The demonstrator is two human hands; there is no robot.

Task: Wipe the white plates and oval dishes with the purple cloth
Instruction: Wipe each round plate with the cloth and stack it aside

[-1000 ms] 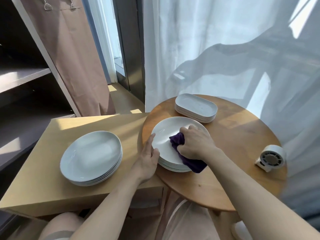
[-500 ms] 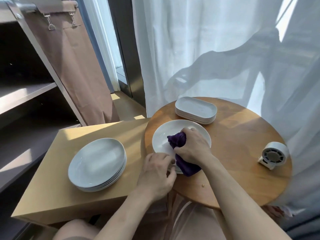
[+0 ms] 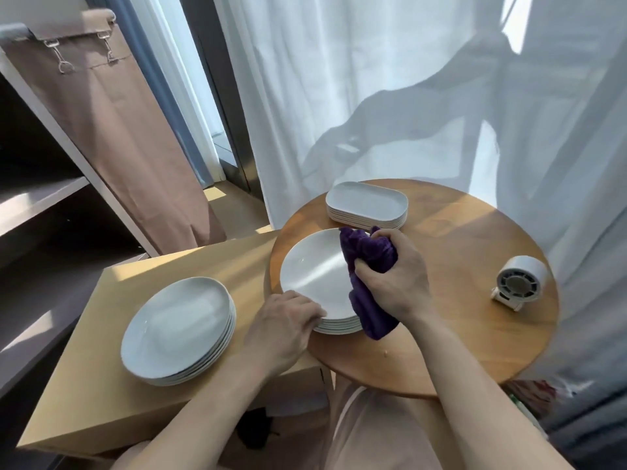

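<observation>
A stack of round white plates [image 3: 310,273] sits on the left part of the round wooden table [image 3: 468,252]. My right hand [image 3: 395,279] grips the bunched purple cloth [image 3: 368,256] on the right side of the top plate; the cloth's tail hangs over the stack's near edge. My left hand [image 3: 283,325] holds the near-left rim of the stack, fingers curled over the edge. A stack of white oval dishes [image 3: 366,205] stands behind the plates. A second stack of round white plates [image 3: 179,329] rests on the lower rectangular table [image 3: 112,401] to the left.
A small white fan [image 3: 519,283] stands on the right side of the round table. White sheer curtains hang behind the table. A dark shelf unit [image 3: 40,205] with a brown cloth cover stands at the left. A small crumb [image 3: 385,353] lies near the table's front.
My right hand has carried the cloth from the plate's middle to its right side. My left hand shifted from the plate's left edge to its near rim and curled over it.
</observation>
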